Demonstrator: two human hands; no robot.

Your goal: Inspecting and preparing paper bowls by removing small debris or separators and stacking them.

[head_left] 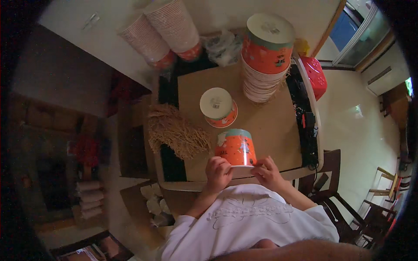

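Orange paper tub [235, 148] (upside down) gripped by both hands [217, 172].

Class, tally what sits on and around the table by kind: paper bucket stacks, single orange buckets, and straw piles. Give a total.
Tall nested bucket stacks: 3
Single orange buckets: 2, one held, one upside down
Shredded straw piles: 1
Total: 6

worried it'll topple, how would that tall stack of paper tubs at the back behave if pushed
The tall stack of tubs is high and narrow, so it probably tips easily. The tubs look like thin paper, likely light and easily dented.
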